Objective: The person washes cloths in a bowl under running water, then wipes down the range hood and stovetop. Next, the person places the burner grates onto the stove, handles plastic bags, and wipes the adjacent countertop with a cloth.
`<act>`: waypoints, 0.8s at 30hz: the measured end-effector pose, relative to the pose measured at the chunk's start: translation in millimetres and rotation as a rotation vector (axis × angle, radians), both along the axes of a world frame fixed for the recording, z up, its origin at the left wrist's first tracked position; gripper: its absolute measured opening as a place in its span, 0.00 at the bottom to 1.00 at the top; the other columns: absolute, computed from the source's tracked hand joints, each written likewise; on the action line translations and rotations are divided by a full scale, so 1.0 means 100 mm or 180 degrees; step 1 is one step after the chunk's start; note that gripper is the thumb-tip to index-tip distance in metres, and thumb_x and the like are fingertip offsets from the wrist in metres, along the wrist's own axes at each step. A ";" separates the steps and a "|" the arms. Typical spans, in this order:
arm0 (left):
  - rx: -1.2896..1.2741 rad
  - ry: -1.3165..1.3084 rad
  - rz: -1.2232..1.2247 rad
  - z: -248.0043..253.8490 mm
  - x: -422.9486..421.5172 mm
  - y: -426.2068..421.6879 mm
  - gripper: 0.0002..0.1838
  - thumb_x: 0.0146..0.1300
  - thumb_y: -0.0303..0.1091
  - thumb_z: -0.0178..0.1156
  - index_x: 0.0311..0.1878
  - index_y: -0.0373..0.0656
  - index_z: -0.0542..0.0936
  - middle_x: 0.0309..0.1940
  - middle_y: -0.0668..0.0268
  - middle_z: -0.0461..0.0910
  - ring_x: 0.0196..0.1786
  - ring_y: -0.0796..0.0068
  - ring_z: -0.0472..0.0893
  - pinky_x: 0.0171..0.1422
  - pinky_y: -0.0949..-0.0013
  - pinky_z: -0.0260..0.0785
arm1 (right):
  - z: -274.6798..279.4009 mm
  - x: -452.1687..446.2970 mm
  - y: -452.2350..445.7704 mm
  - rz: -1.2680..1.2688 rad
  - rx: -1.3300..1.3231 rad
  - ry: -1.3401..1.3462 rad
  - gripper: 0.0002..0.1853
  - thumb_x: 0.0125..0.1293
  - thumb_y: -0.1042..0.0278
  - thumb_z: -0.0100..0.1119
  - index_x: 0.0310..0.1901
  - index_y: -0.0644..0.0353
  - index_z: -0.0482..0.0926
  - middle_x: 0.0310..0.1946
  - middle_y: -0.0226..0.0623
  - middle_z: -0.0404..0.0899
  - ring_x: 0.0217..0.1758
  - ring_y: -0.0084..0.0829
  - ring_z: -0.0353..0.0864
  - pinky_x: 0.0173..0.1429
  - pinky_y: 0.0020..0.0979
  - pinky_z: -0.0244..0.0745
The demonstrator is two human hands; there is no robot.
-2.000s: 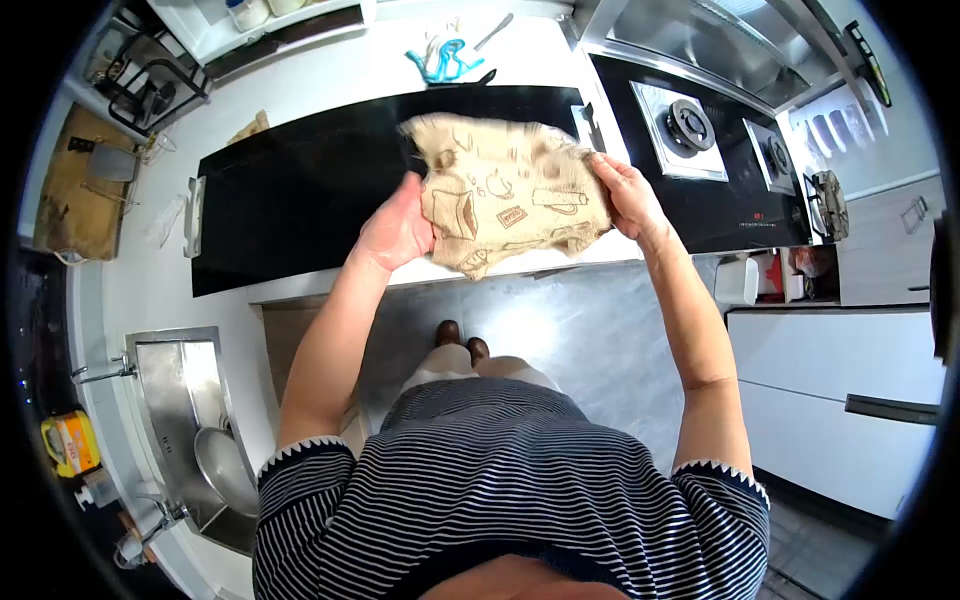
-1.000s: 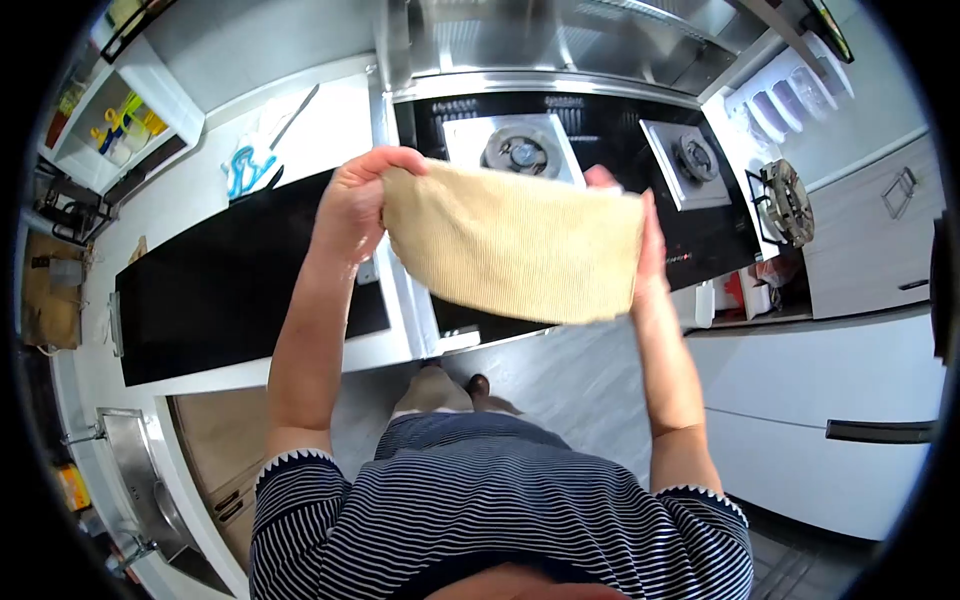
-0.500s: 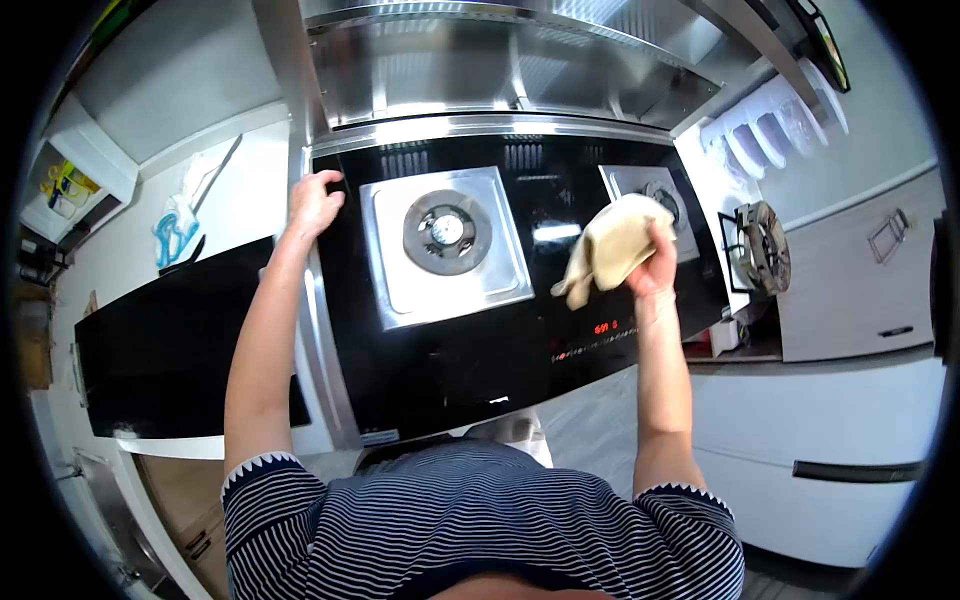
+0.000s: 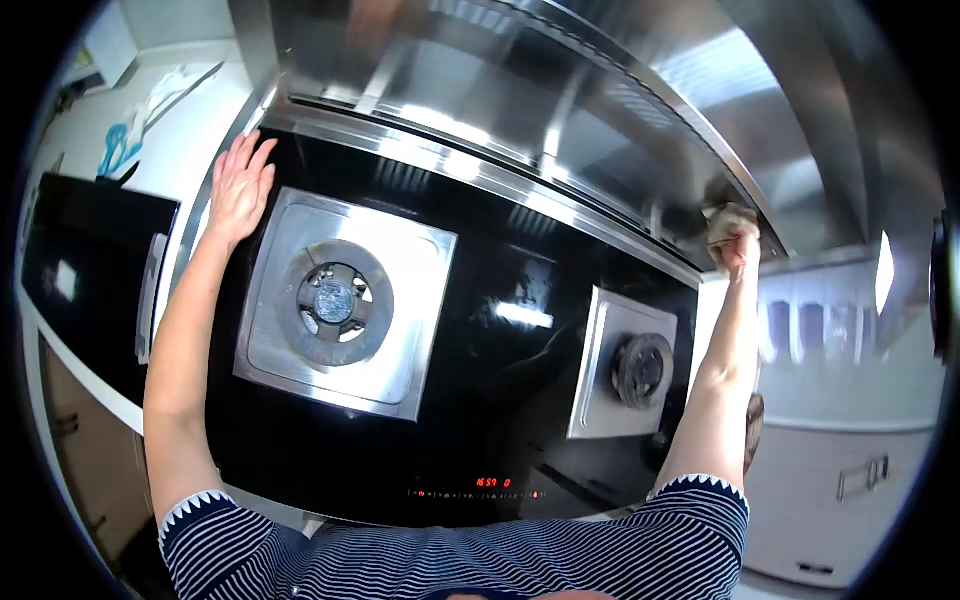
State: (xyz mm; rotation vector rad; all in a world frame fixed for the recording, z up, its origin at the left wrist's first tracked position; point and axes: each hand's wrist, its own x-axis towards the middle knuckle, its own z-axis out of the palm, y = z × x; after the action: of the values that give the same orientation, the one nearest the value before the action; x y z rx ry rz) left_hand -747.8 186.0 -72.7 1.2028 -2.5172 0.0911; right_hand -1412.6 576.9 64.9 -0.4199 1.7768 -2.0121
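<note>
At the back left of the black stove top (image 4: 500,400), my left hand (image 4: 241,190) rests with its fingers spread and holds nothing. My right hand (image 4: 738,250) is closed on a bunched beige cloth (image 4: 729,226), at the right end of the steel panel (image 4: 600,160) behind the stove. The cloth touches or nearly touches the steel. A large burner (image 4: 333,300) sits on a square steel plate to the right of my left hand. A smaller dark burner (image 4: 641,370) lies below and left of my right hand.
On the white counter (image 4: 190,110) at the upper left lie a blue-handled tool (image 4: 118,145) and a long thin utensil (image 4: 185,95). A black panel (image 4: 95,270) is at the left. Translucent racks (image 4: 815,325) stand at the right. A red display (image 4: 492,483) glows at the stove's front.
The cloth, once spread between both hands, is now bunched in my right hand, which has moved up and right to the steel panel. My left hand let it go and moved left. The view has shifted over the stove.
</note>
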 end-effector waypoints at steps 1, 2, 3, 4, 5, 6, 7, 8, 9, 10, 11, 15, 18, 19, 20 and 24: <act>-0.0036 0.0015 -0.0008 0.00 -0.01 0.00 0.20 0.65 0.37 0.45 0.60 0.48 0.67 0.64 0.60 0.60 0.68 0.59 0.56 0.70 0.54 0.45 | -0.05 -0.06 -0.21 -0.0083 0.0087 0.0041 0.15 0.51 0.82 0.48 0.42 0.64 0.75 0.44 0.39 0.76 0.51 0.36 0.74 0.59 0.36 0.67; -0.0031 0.0034 -0.0001 0.01 -0.01 0.01 0.20 0.64 0.37 0.46 0.60 0.48 0.67 0.63 0.59 0.61 0.68 0.59 0.56 0.70 0.54 0.46 | -0.10 -0.09 -0.41 -0.0190 0.0171 0.0081 0.13 0.55 0.80 0.48 0.43 0.65 0.75 0.43 0.39 0.76 0.50 0.35 0.74 0.58 0.34 0.68; -0.0028 0.0025 0.0018 0.03 -0.02 0.02 0.20 0.64 0.37 0.46 0.60 0.48 0.67 0.63 0.59 0.61 0.68 0.60 0.57 0.70 0.54 0.46 | -0.23 -0.20 -0.50 0.0374 -0.0015 0.0046 0.11 0.59 0.78 0.48 0.44 0.67 0.75 0.43 0.38 0.77 0.49 0.34 0.75 0.57 0.33 0.69; -0.0015 0.0038 0.0022 0.04 -0.03 0.03 0.20 0.64 0.37 0.47 0.60 0.48 0.67 0.63 0.59 0.61 0.68 0.60 0.57 0.70 0.54 0.46 | -0.27 -0.03 -0.66 0.0227 -0.0030 -0.0248 0.12 0.59 0.80 0.48 0.44 0.66 0.75 0.44 0.39 0.77 0.50 0.34 0.74 0.58 0.32 0.67; -0.0068 0.0067 -0.0002 0.03 -0.03 0.03 0.21 0.63 0.36 0.47 0.60 0.48 0.68 0.63 0.59 0.61 0.68 0.60 0.57 0.70 0.54 0.46 | -0.31 0.15 -0.84 0.0502 -0.0230 -0.0255 0.13 0.60 0.81 0.49 0.46 0.65 0.74 0.46 0.39 0.76 0.51 0.35 0.73 0.59 0.34 0.66; -0.0049 0.0089 0.0031 0.00 -0.03 0.02 0.21 0.63 0.37 0.47 0.60 0.47 0.68 0.63 0.58 0.61 0.68 0.60 0.56 0.70 0.53 0.46 | -0.36 0.38 -1.11 0.0777 -0.0456 -0.0255 0.14 0.60 0.81 0.50 0.48 0.63 0.74 0.47 0.40 0.75 0.52 0.35 0.72 0.60 0.36 0.65; -0.0011 0.0056 0.0052 0.01 -0.03 0.02 0.21 0.64 0.37 0.47 0.60 0.47 0.68 0.63 0.58 0.61 0.68 0.60 0.56 0.70 0.53 0.45 | -0.36 0.77 -1.47 0.0933 -0.0605 -0.0316 0.13 0.61 0.80 0.50 0.48 0.63 0.73 0.48 0.39 0.74 0.53 0.35 0.72 0.60 0.36 0.64; 0.0033 0.0022 0.0080 0.02 -0.04 0.03 0.21 0.64 0.37 0.47 0.60 0.47 0.68 0.63 0.57 0.61 0.68 0.61 0.56 0.70 0.53 0.45 | -0.33 1.19 -1.89 0.1096 -0.0749 -0.0377 0.13 0.62 0.79 0.50 0.49 0.63 0.73 0.49 0.39 0.74 0.53 0.34 0.71 0.60 0.35 0.64; 0.0063 0.0043 0.0067 0.01 -0.03 0.03 0.21 0.64 0.38 0.47 0.60 0.47 0.68 0.64 0.57 0.60 0.69 0.61 0.55 0.71 0.53 0.43 | -0.35 1.48 -2.31 0.1707 -0.0854 -0.0552 0.14 0.61 0.77 0.53 0.49 0.62 0.72 0.50 0.38 0.73 0.55 0.33 0.70 0.59 0.35 0.65; 0.0153 0.0032 0.0083 0.02 -0.04 0.02 0.21 0.64 0.39 0.46 0.60 0.46 0.68 0.64 0.57 0.60 0.69 0.62 0.55 0.71 0.54 0.42 | -0.43 1.77 -2.76 0.1728 -0.0797 -0.0565 0.14 0.60 0.77 0.56 0.49 0.60 0.73 0.49 0.37 0.73 0.54 0.31 0.70 0.57 0.33 0.66; 0.0174 0.0071 0.0060 0.03 -0.02 0.02 0.21 0.64 0.39 0.46 0.60 0.46 0.68 0.64 0.57 0.60 0.69 0.62 0.55 0.72 0.54 0.41 | -0.44 2.22 -3.18 0.1913 -0.0796 -0.0642 0.15 0.59 0.75 0.59 0.48 0.59 0.73 0.47 0.36 0.74 0.49 0.29 0.72 0.51 0.31 0.69; 0.0236 0.0202 -0.0009 0.06 0.00 0.02 0.21 0.64 0.39 0.47 0.60 0.46 0.69 0.64 0.57 0.60 0.69 0.63 0.55 0.72 0.55 0.41 | -0.28 3.74 -4.33 0.2043 -0.0241 0.0175 0.18 0.58 0.74 0.60 0.50 0.60 0.72 0.43 0.37 0.75 0.39 0.27 0.76 0.41 0.25 0.75; 0.0177 0.0273 -0.0018 0.05 0.02 -0.02 0.21 0.63 0.39 0.49 0.59 0.46 0.70 0.63 0.58 0.61 0.69 0.63 0.56 0.71 0.55 0.42 | -0.26 4.25 -4.68 0.2366 0.0049 0.0801 0.16 0.58 0.62 0.62 0.44 0.64 0.77 0.35 0.35 0.77 0.36 0.22 0.74 0.40 0.24 0.71; 0.0152 0.0266 -0.0013 0.04 0.03 -0.03 0.21 0.63 0.39 0.49 0.59 0.46 0.70 0.63 0.58 0.61 0.69 0.63 0.56 0.71 0.55 0.42 | -0.23 4.23 -4.68 0.2586 0.0464 0.0658 0.17 0.59 0.60 0.61 0.44 0.64 0.77 0.36 0.35 0.77 0.36 0.22 0.73 0.41 0.24 0.70; 0.0145 0.0265 -0.0038 0.03 0.01 0.00 0.21 0.63 0.39 0.49 0.59 0.46 0.70 0.63 0.58 0.61 0.69 0.63 0.56 0.70 0.55 0.43 | -0.23 4.16 -4.61 0.2769 0.0901 0.0503 0.17 0.59 0.58 0.60 0.44 0.64 0.77 0.36 0.34 0.77 0.37 0.22 0.73 0.42 0.24 0.70; -0.0008 0.0092 0.0006 0.02 0.00 0.00 0.21 0.63 0.38 0.49 0.59 0.48 0.69 0.63 0.60 0.62 0.68 0.64 0.58 0.70 0.55 0.45 | -0.28 3.60 -3.94 0.2640 0.1351 0.1877 0.20 0.63 0.52 0.54 0.45 0.63 0.77 0.34 0.31 0.77 0.36 0.20 0.71 0.42 0.23 0.68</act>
State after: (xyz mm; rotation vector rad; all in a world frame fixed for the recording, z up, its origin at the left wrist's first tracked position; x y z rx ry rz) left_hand -748.2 185.8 -70.8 1.1972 -2.4905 0.0768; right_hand -1052.9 182.7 37.1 -1.4242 1.8171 -0.9545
